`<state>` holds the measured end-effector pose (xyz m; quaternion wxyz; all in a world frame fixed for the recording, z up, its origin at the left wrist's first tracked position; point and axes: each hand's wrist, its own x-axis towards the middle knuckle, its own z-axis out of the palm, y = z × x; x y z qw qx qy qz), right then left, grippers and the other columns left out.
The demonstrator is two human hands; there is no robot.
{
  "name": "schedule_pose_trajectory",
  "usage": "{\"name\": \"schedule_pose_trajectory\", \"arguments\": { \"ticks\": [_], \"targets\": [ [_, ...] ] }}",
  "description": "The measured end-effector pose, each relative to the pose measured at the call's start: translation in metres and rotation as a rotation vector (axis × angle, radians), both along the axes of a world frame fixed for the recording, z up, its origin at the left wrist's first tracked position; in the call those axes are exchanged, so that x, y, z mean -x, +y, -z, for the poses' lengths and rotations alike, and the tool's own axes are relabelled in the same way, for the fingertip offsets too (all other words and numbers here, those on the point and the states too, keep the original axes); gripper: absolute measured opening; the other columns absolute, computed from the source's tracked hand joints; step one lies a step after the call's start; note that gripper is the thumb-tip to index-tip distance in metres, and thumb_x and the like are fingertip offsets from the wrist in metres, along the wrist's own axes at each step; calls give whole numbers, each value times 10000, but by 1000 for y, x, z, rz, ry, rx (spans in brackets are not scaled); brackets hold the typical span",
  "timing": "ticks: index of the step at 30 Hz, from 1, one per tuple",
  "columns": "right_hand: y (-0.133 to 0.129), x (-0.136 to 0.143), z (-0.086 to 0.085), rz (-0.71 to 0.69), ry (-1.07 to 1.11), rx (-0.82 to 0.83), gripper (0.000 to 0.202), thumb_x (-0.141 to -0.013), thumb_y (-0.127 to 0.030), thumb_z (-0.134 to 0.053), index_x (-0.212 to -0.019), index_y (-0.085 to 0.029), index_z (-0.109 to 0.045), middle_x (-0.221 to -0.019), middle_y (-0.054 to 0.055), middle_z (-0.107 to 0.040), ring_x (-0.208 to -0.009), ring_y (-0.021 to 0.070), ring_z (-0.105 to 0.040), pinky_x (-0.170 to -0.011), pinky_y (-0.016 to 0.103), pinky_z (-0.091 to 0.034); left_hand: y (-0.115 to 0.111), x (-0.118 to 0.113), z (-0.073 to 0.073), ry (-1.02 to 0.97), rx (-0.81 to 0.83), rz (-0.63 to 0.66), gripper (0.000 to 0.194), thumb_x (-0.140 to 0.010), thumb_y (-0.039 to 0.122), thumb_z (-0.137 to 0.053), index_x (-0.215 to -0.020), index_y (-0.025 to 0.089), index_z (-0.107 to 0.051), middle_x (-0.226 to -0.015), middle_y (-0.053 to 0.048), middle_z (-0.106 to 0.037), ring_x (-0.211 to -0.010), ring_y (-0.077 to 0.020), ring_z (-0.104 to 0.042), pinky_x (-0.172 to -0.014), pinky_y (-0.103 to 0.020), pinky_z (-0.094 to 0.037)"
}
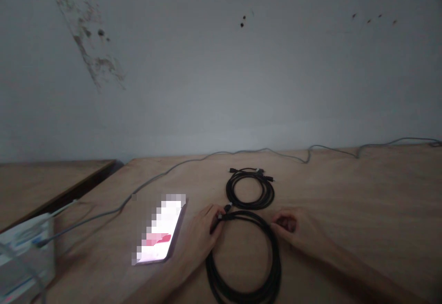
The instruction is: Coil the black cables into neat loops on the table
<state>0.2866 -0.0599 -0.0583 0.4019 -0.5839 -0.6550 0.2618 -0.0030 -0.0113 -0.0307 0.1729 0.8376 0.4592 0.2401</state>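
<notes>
Nearest the person, a large coil of black cable lies flat on the worktop. At its eleven o'clock the left hand rests low, thumb and fingers pinched round the cable near a plug. At its one-to-two o'clock, the right hand curls inward, fingertips beside the cable; I can't tell whether they grip. Beyond, at twelve, sits a smaller coil.

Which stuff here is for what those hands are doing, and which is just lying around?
In the job, it seems:
- near coil
- left hand, gripping it at the top left
- right hand, at its right side

Just lying about, it seems:
- far coil, similar, but no hand on it
- phone
- grey cord
- white box
</notes>
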Motion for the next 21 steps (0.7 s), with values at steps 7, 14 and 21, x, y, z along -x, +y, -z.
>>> {"name": "schedule_pose_trajectory", "arguments": {
  "ticks": [7,14,21],
  "targets": [
    [-2,-3,-3,-148,57,76,273,-896,-431,-592,-847,-200,-729,-847,72,-763,-764,239,-726,-668,326,-571,-1,-1,1,-15,-26,-6,147,-945,201,-543,-1040,250,-644,-1042,-30,-695,-967,-233,-648,-853,-333,-469],
    [0,-5,5,-207,-25,20,253,-911,-400,-559,-942,-216,-731,-939,83,-766,-840,251,-724,-764,368,-590,1,1,2,12,-15,-8,187,-920,186,-553,-1065,249,-654,-1084,-43,-698,-982,-237,-651,-835,-321,-474],
    [2,-13,5,-264,-343,-139,249,-955,-247,-508,-1009,-243,-751,-1001,57,-778,-908,238,-724,-846,383,-597,1,1,1,1,6,-12,170,-934,189,-543,-1052,256,-645,-1076,-30,-703,-963,-231,-656,-824,-323,-473]
  ]
}}
